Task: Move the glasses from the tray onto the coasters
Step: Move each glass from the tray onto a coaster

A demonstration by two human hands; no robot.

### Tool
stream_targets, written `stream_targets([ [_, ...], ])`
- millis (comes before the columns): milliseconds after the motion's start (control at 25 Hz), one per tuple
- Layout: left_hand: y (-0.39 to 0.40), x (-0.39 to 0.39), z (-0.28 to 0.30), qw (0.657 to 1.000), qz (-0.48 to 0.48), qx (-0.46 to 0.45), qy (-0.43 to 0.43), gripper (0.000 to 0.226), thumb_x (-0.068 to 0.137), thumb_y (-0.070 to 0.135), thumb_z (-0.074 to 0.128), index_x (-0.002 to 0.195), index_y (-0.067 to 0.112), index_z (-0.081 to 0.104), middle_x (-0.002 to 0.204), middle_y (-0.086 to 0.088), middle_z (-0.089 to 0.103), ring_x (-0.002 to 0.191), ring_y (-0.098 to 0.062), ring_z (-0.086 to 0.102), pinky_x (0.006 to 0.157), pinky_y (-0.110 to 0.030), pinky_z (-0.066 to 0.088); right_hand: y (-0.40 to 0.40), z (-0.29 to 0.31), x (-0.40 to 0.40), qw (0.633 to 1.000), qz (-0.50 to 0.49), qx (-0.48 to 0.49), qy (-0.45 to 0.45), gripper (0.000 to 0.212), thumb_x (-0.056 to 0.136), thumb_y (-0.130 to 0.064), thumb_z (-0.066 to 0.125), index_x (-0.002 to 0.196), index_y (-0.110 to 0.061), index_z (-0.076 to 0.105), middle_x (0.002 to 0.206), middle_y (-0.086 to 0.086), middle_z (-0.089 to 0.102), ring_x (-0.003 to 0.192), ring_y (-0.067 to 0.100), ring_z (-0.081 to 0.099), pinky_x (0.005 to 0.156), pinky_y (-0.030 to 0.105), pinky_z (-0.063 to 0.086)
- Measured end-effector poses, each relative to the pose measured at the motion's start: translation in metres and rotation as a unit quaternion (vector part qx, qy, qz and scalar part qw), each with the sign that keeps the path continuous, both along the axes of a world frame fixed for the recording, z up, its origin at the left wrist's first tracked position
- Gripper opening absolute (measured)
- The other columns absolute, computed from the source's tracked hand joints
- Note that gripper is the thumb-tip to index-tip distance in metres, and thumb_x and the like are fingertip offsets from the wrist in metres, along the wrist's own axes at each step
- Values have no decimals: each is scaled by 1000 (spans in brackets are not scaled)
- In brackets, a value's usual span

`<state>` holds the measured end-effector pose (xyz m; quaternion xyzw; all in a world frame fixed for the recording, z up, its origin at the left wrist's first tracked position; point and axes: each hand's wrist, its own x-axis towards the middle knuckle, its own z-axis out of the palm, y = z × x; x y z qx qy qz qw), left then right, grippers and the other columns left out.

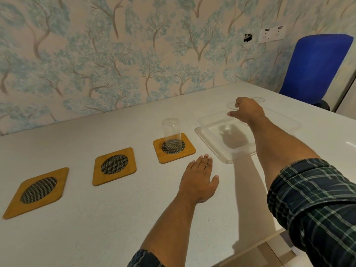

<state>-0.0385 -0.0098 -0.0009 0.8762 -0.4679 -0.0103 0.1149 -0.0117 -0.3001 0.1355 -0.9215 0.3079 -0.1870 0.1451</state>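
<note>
Three wooden coasters with dark mesh centres lie in a row on the white table: left (11,209), middle (100,180), right (189,151). A clear glass (171,132) stands upright on the right coaster. The clear plastic tray (210,139) sits further right. My right hand (248,110) reaches over the tray, thumb and fingers closed around the top of a clear glass (230,106) at the tray's far side. The rim of another glass (260,99) shows just behind that hand. My left hand (200,176) rests flat on the table, fingers spread, holding nothing.
A blue office chair (316,68) stands beyond the table's far right corner. The wallpapered wall runs along the table's back edge, with sockets (271,33) on it. The table's near right edge (269,237) lies under my right arm.
</note>
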Motion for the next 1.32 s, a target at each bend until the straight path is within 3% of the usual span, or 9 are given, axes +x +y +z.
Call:
stream_targets([
  [160, 0, -1, 1, 1000, 0, -2, 1, 71, 104, 50, 23, 163, 14, 6, 172, -4, 1, 158, -19, -1, 123, -35, -5, 9, -4, 0, 999, -16, -42, -20, 46, 82, -35, 80, 109, -8, 55, 106, 13, 66, 100, 36, 61, 70, 36, 43],
  [280, 1, -1, 2, 1000, -3, -2, 6, 71, 104, 49, 24, 163, 14, 5, 172, -5, 0, 158, -19, -2, 123, -35, -5, 9, -8, -1, 999, -5, -52, -11, 55, 83, -22, 77, 130, -11, 51, 125, 16, 56, 114, 38, 55, 83, 43, 48],
  [360, 1, -3, 3, 1000, -5, -3, 7, 71, 104, 48, 25, 163, 13, 6, 172, -5, 1, 158, -19, -1, 124, -35, -4, 7, -10, -3, 998, -10, -58, 26, 62, 86, -26, 73, 142, -17, 49, 136, 16, 44, 123, 38, 47, 90, 47, 49],
  [480, 1, -4, 5, 1000, -5, -9, 11, 70, 105, 46, 27, 163, 12, 7, 172, -6, 2, 158, -19, -1, 125, -36, -4, 7, -15, -3, 999, -28, -26, 28, 60, 87, -38, 73, 140, -18, 54, 140, 15, 36, 125, 38, 47, 93, 49, 49],
  [720, 2, -6, 9, 1000, -3, -3, 17, 70, 106, 45, 27, 163, 11, 6, 172, -6, 1, 158, -19, -1, 126, -37, -2, 19, -26, -1, 999, -18, 21, -17, 66, 86, -33, 76, 133, -8, 37, 131, 22, 47, 111, 47, 57, 80, 43, 46],
  [880, 3, -6, 10, 1000, -4, 0, 27, 69, 106, 45, 27, 163, 11, 6, 172, -7, 1, 158, -19, -1, 126, -37, -2, 22, -25, -6, 998, -21, 38, -44, 77, 83, -33, 79, 142, -12, 33, 136, 22, 45, 115, 47, 55, 87, 46, 48],
  [1040, 6, -2, 11, 999, -17, 6, 42, 70, 107, 48, 27, 163, 11, 5, 172, -5, 0, 158, -18, -2, 126, -35, -2, 34, -21, -12, 999, 0, -16, -48, 79, 86, -42, 75, 148, -15, 33, 141, 20, 44, 116, 46, 56, 91, 48, 48],
  [1320, 30, 4, 8, 997, 6, -41, 71, 65, 107, 52, 24, 163, 20, 16, 171, 4, 14, 157, -10, 8, 124, -29, 2, 76, -1, -15, 973, 83, -31, -211, 73, 86, -57, 67, 141, -15, 47, 136, 12, 48, 110, 31, 61, 90, 45, 54],
])
